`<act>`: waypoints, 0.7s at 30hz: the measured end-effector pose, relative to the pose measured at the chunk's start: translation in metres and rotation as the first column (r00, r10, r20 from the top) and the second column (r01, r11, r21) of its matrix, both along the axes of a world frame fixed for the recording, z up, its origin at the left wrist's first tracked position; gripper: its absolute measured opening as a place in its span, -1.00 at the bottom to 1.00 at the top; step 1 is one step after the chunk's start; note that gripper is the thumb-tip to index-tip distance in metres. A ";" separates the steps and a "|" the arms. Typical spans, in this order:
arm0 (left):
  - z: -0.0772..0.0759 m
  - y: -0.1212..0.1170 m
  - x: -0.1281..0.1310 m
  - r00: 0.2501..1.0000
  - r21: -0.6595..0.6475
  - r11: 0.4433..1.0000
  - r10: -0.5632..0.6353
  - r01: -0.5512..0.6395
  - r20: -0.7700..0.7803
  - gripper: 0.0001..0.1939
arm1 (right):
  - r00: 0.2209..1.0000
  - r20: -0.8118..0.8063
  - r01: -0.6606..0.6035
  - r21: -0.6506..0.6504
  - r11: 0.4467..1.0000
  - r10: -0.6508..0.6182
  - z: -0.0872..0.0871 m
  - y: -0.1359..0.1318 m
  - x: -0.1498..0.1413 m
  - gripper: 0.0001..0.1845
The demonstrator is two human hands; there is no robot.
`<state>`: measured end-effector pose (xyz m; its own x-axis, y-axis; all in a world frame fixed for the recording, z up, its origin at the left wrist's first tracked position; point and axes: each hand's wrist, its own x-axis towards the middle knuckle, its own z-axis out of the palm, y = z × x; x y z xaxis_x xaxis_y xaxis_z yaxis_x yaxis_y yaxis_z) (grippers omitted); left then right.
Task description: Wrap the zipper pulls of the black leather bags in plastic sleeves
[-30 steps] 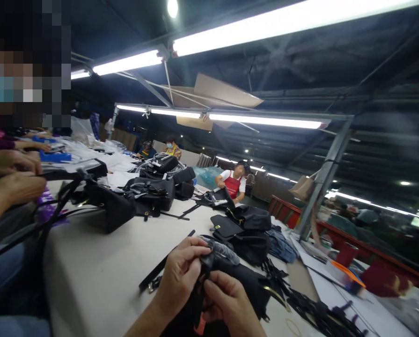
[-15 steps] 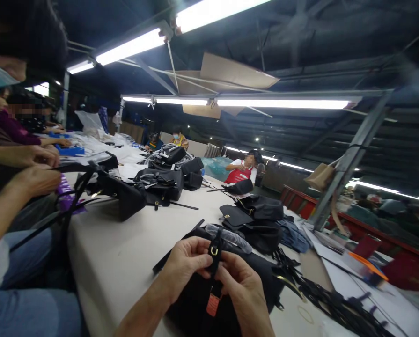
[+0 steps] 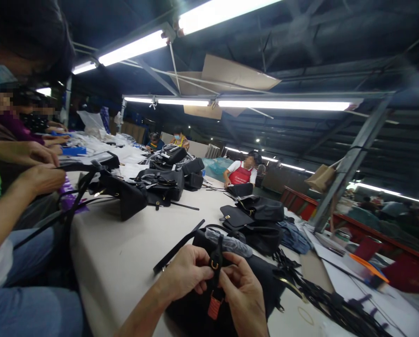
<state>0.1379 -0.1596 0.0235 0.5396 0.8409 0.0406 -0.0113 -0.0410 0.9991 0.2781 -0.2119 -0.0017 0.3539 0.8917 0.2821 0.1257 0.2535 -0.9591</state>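
Note:
A black bag [image 3: 256, 285] lies on the table in front of me, its handle wrapped in clear plastic [image 3: 228, 242]. Over its front runs a narrow black strap [image 3: 216, 250] with a small gold buckle [image 3: 215, 265]. My left hand [image 3: 190, 271] pinches this strap from the left, thumb beside the buckle. From the right, my right hand [image 3: 242, 285] grips the same strap slightly lower, fingers bent. Just below the fingers hangs a red-orange tag [image 3: 214, 308]. The lower part of the bag is partly hidden by my hands and wrists.
Black bags [image 3: 258, 208] are piled beyond mine, with more heaped at the table's centre [image 3: 165, 182]. Black straps [image 3: 328, 299] lie to the right. At left a co-worker's hands [image 3: 42, 178] hold another black bag [image 3: 121, 192]. A person in a red apron [image 3: 240, 175] is across the table.
My right hand's fingers have shifted slightly along the strap, and the buckle sits a little lower. Across the table, the person in the red apron has lowered an arm towards the bag there.

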 end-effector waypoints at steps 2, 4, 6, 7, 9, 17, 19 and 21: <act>-0.003 -0.001 0.001 1.000 0.025 1.000 -0.010 0.011 -0.006 -0.92 | 1.000 -0.007 0.007 0.012 1.000 -0.007 -0.001 -0.001 0.000 -0.48; -0.004 -0.003 0.002 1.000 0.048 0.999 -0.022 0.022 0.002 -0.92 | 1.000 -0.005 0.015 0.028 1.000 -0.015 -0.001 -0.003 0.000 -0.53; -0.004 -0.004 0.002 0.999 0.081 0.996 -0.034 0.035 -0.003 -0.92 | 1.000 0.011 0.013 0.034 0.999 -0.013 0.000 -0.006 0.000 -0.58; -0.004 -0.004 0.001 0.999 0.097 0.994 -0.044 0.045 -0.018 -0.92 | 1.000 0.021 0.004 0.034 0.999 -0.005 0.000 -0.007 0.001 -0.60; -0.002 -0.004 -0.002 0.994 0.114 0.989 -0.085 0.092 -0.065 -0.91 | 0.999 0.032 -0.037 0.023 0.999 0.036 0.001 -0.011 0.002 -0.63; 0.002 0.001 -0.002 0.924 -0.095 0.920 -0.374 0.381 0.081 -0.87 | 0.859 -0.245 -0.461 0.017 0.888 0.450 0.010 -0.026 0.009 -0.70; 0.002 -0.003 0.001 0.927 -0.093 0.925 -0.357 0.368 0.115 -0.88 | 0.816 -0.322 -0.496 0.038 0.867 0.481 0.011 -0.029 0.007 -0.70; 0.001 -0.009 0.004 0.948 -0.041 0.953 -0.294 0.300 0.120 -0.86 | 0.819 -0.332 -0.485 0.033 0.874 0.467 0.010 -0.029 0.005 -0.69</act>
<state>0.1420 -0.1681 0.0243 0.7601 0.6460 0.0707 -0.1256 0.0393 0.9913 0.2830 -0.2413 0.0082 -0.0560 0.9825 0.1779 -0.3134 0.1519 -0.9374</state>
